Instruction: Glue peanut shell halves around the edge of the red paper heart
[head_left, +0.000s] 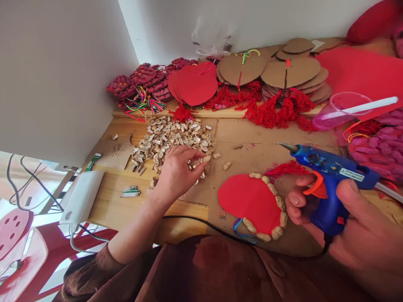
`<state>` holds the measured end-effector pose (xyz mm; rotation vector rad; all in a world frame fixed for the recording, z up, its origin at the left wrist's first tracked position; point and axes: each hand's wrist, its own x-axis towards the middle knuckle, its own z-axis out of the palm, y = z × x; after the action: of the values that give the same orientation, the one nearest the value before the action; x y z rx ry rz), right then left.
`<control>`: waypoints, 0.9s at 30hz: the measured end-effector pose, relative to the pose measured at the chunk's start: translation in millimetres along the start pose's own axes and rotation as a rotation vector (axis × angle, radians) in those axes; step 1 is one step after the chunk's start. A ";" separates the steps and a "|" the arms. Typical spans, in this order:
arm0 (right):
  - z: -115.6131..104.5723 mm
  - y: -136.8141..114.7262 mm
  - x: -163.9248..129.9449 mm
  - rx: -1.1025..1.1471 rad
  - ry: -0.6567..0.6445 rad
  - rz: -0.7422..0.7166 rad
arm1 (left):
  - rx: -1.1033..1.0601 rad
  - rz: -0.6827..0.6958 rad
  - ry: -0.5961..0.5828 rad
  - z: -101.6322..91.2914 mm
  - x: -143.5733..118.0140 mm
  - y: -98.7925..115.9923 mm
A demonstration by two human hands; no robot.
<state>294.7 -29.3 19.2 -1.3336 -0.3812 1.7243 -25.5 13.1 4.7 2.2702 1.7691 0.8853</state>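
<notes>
My left hand [179, 170] is over the near edge of a pile of peanut shells [166, 136]. Its thumb and forefinger close on one peanut shell [206, 159]. In my right hand [355, 222] is a blue glue gun [330, 167] with an orange trigger, its nozzle pointing left above the table. Below and between the hands lies a red heart-shaped piece [248, 201], with peanut shells [280, 203] in a row along its right and lower edge. A blue cord loop [242, 233] sticks out at its lower left, and a red tassel [286, 168] lies at its upper right.
Brown cardboard hearts [242, 69], red hearts [195, 84] and red tassels [273, 109] line the back ledge. A pink cup [333, 113] with a white stick stands at right. A white power strip [82, 197] sits at left. A black cable [189, 218] crosses the front edge.
</notes>
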 end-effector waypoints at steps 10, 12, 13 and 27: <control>13.5 -7.0 -8.2 -0.058 -0.102 -0.147 | 0.070 0.060 -0.196 12.7 -6.2 19.4; 14.1 -8.0 -9.4 -0.064 -0.121 -0.129 | 0.058 0.049 -0.179 8.6 -5.3 21.0; 15.2 -8.2 -9.6 -0.055 -0.116 -0.126 | 0.052 0.048 -0.174 7.1 -4.7 22.0; 19.9 -8.9 -10.2 -0.084 -0.108 -0.130 | 0.091 0.090 -0.200 18.2 -0.6 27.6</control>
<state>281.2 -27.2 39.0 -1.2493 -0.5948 1.6907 7.1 8.6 1.8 2.4153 1.6654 0.5776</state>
